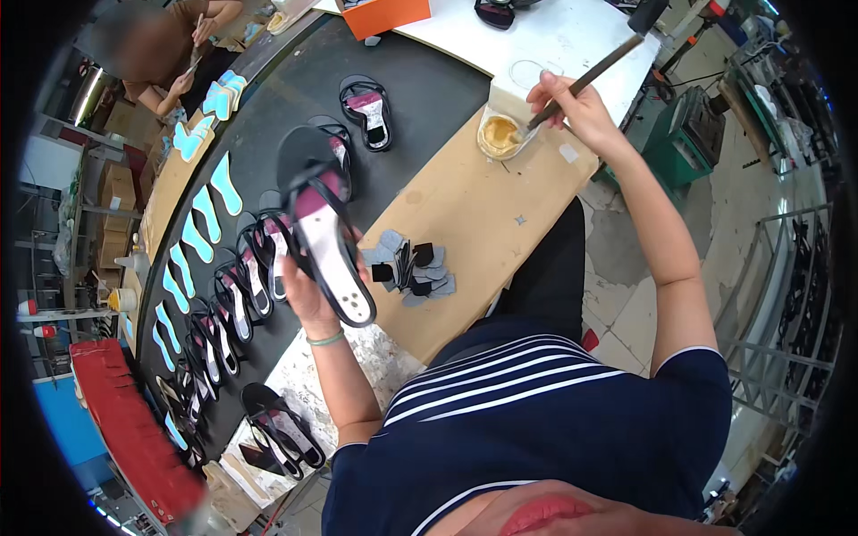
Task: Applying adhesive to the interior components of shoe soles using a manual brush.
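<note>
My left hand [308, 290] is closed around a black sandal [326, 237], raised above the bench with its pale footbed facing up. Several small dark holes show near the heel, and a purple patch lies under the straps. In my right hand [576, 112] is a long-handled brush [585, 79], whose lower end rests in a white tub [483, 143] of yellowish paste [500, 136]. The bristles are mostly hidden there. Between my hands, a loose pile of grey and black fabric pieces [429, 272] lies on the tan board [483, 232].
Several sandals [234, 304] line the dark conveyor belt [420, 71], with light-blue sole-shaped pieces [204, 213] along its far side. Another pair [281, 429] sits at lower left. An orange box [384, 16] stands at the back. A co-worker [170, 54] is across the belt.
</note>
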